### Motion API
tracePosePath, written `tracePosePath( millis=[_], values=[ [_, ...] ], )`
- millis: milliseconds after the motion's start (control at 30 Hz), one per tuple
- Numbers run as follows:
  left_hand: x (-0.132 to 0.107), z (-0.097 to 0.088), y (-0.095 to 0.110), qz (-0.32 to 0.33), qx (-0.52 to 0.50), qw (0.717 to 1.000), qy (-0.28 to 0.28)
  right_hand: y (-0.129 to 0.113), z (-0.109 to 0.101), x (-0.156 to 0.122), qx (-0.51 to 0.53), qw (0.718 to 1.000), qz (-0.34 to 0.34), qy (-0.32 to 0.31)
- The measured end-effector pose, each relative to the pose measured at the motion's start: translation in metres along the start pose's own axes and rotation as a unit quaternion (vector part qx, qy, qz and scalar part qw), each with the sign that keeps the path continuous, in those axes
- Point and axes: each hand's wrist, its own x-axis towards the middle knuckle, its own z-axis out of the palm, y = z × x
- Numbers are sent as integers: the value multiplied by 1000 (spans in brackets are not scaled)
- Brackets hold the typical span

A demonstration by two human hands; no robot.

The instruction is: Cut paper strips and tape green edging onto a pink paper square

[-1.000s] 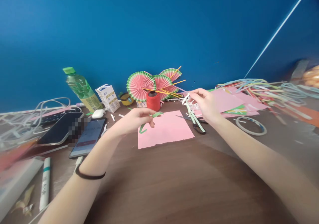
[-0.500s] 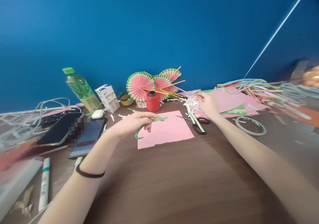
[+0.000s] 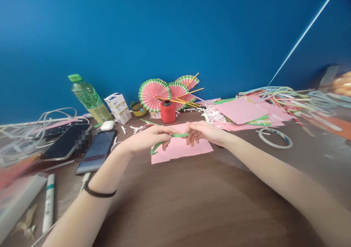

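A narrow green paper strip (image 3: pixel 179 135) stretches between my two hands, above a sheet of pink paper (image 3: pixel 182 150). My left hand (image 3: pixel 153 136) pinches it, and its loose end curls down below those fingers. At the strip's other end, the thumb and fingertips of my right hand (image 3: pixel 201 131) close on its tip. The pink sheet lies flat on the table, partly covered by both hands. Scissors are not visible now; my right hand and wrist cover the place where they lay.
Behind the pink sheet stand a red thread spool (image 3: pixel 168 112) and pleated watermelon-coloured paper fans (image 3: pixel 155 94). To the left are a phone (image 3: pixel 97 152), a marker (image 3: pixel 48 203), a small carton (image 3: pixel 118 108) and a bottle (image 3: pixel 90 98). Rightward lie paper scraps (image 3: pixel 215 114), pink sheets (image 3: pixel 241 109) and a tape roll (image 3: pixel 275 138).
My right hand has come left from the paper scraps to the end of the green strip. Scissors and pale strips seen before are now out of sight. My left hand has barely moved.
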Motion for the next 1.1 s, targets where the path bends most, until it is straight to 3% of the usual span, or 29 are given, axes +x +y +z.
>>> tracePosePath(
  millis=[133,267,467,767,1100],
  values=[
    [0,2,1,-17,29,999,10,-4,15,-4,63,995,39,-59],
    [0,-1,-2,-9,58,998,27,-5,13,-5,71,997,1,-29],
    [-1,-9,-11,-41,-2,999,25,-5,-3,-4,-50,997,-44,46],
    [-4,-21,-21,-104,-19,994,29,-11,-20,-9,-183,972,-65,133],
    [-4,-31,-42,-135,-21,990,33,-12,-23,-12,-300,935,-22,189]
  ],
)
